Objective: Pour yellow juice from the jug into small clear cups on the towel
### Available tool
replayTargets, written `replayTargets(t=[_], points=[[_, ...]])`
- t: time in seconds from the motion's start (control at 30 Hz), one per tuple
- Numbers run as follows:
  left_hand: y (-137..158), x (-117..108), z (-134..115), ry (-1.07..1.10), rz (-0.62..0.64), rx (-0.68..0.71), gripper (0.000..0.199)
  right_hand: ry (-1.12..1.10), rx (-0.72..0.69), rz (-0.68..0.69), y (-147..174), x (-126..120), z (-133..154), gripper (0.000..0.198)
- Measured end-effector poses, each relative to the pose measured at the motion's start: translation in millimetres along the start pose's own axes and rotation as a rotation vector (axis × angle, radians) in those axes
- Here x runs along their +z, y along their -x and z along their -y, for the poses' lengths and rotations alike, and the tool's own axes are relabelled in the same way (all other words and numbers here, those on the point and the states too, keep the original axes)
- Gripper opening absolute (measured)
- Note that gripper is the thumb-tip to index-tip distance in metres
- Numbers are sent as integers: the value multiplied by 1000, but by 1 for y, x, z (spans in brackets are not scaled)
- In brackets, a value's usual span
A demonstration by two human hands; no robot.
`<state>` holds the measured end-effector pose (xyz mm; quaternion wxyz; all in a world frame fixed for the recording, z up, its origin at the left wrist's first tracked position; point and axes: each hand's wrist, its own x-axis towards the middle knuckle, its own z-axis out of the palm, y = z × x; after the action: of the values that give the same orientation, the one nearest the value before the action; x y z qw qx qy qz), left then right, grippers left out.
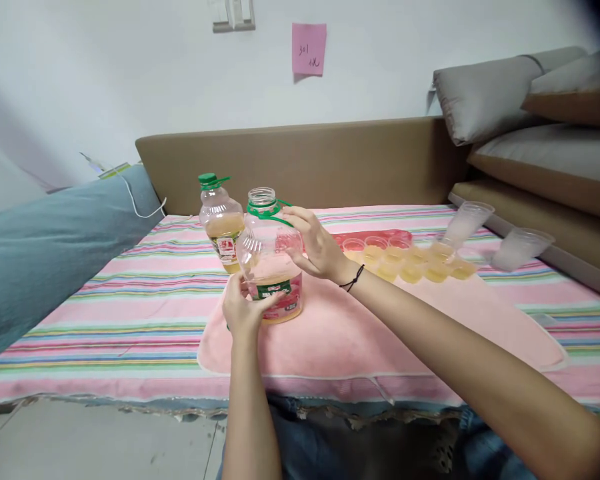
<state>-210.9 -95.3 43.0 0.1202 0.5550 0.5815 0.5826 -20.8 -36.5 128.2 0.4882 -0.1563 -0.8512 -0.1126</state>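
Observation:
A clear plastic juice bottle [275, 267] with a bare, uncapped neck and a green strap handle stands before me on a pink cushion [330, 340]. Pale yellow liquid sits low inside it, behind a green and pink label. My left hand [245, 307] wraps the lower side, thumb across the label. Curved around the upper right side, at the shoulder and strap, is my right hand [315, 243]. Behind to the left is a second bottle [223, 223], green-capped and partly full. Right of my hands, several small plastic cups [410, 270] hold yellow liquid in rows.
Red cup-like rounds [375, 243] lie behind the filled cups. Two stacks of clear cups, one tilted [467, 223] and one on its side [523, 248], are farther right. A striped cloth [130, 327] covers the surface. Cushions [545, 153] pile up at the right.

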Motion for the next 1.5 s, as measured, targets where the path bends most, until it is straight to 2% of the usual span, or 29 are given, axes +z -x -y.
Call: replayTargets(t=[0.07,0.17,0.27,0.37,0.47,0.57,0.73,0.9,1.07,1.27,1.5], points=[[-5,1,5,3,-14,-22,70,8,21,54,-3,-2,1,52],[-9,-1,7,23,-39,-69,68,35,32,94,1,-17,3,52],[-11,-6,6,77,-20,-100,67,72,18,118,19,-46,4,53],[-14,-10,7,128,43,-114,65,107,31,179,51,-83,3,55],[-21,-11,12,214,108,-138,64,151,188,213,94,-121,4,51],[-27,-12,19,303,161,-133,72,220,363,201,141,-152,8,49],[-28,-14,25,359,157,-130,81,268,632,228,204,-178,23,45],[-26,-15,26,378,172,-136,77,148,794,353,229,-181,33,41],[-26,-15,24,384,149,-124,75,84,872,449,244,-163,27,58],[-21,-16,24,379,118,-118,74,23,985,391,259,-130,17,63],[-30,-14,39,394,86,-105,76,-167,1048,322,257,-110,16,59]])
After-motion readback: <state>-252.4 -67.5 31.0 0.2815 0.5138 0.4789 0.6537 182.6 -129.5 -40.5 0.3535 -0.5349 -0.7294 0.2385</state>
